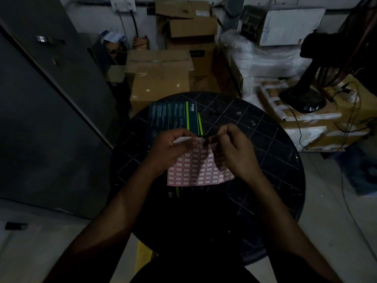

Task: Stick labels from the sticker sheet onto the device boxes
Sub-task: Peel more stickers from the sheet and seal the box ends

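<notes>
Dim room, seen from above and looking down on a round black counter point(265, 160) with a moulded diamond grid. Held above its middle, a sticker sheet point(195, 170) of small white labels edged in red, tilted, its top edge folded back and its lower edge hanging free. Left hand point(173, 146) curled round that upper left corner, thumb pressing on top of the sheet and the folded white edge showing between the fingers. Right hand point(234, 148) at the upper right corner, fingertips pinched together at the top edge; cannot tell whether pinching a single label or the sheet itself, too dark and too small. Both forearms bare, reaching in from the lower edge of the view. Lying flat on the counter beneath and beyond the sheet, a dark device box point(173, 117) with bright green stripes and fine white print, partly covered by the hands and the sheet; a strip of the same green and some print showing just below the sheet's lower edge. Behind the counter, stacked cardboard cartons point(159, 78); to the right, white plastic-wrapped bundles point(265, 58) and a black stand point(304, 94) with trailing cables on taped cartons. At left, a grey metal cabinet point(51, 119).
</notes>
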A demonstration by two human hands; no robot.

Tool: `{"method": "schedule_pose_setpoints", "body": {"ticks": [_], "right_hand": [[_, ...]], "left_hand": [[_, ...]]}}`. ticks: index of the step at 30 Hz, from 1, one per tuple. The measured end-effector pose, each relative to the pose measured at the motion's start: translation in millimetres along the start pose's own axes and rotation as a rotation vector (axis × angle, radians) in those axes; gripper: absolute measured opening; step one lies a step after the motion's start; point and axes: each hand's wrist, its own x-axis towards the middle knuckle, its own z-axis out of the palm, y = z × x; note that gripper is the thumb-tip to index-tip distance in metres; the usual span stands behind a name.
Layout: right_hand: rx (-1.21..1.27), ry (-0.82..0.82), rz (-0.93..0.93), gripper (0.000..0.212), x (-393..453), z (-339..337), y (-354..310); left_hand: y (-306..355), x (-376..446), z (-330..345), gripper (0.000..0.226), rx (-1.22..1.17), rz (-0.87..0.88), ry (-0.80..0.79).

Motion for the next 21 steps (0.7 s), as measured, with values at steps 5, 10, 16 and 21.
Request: {"method": "schedule_pose_setpoints", "body": {"ticks": [5, 10, 16, 21], "right_hand": [[0.053, -0.058, -0.006, 0.018, 1.6, -8.2, -2.8], [-0.231, -0.042, -0.161, 0.018, -0.4, 2.5, -7.0], [-0.126, -0.019, -0.090, 0.019, -1.0, 1.1, -3.1], [-0.056, -0.007, -0.049, 0.021, -4.1, -2.5, -5.8]], "left_hand": [[-1.1, -1.0, -0.7, 0.015, 0.000, 0.003, 0.002], [-1.9, -1.2, 0.7, 0.014, 0.009, 0.011, -0.005], [-2.2, -3.0, 0.9, 0.011, 0.029, 0.003, 0.020], [-1.9, -2.1, 1.3, 0.011, 0.037, 0.011, 0.017]]}}
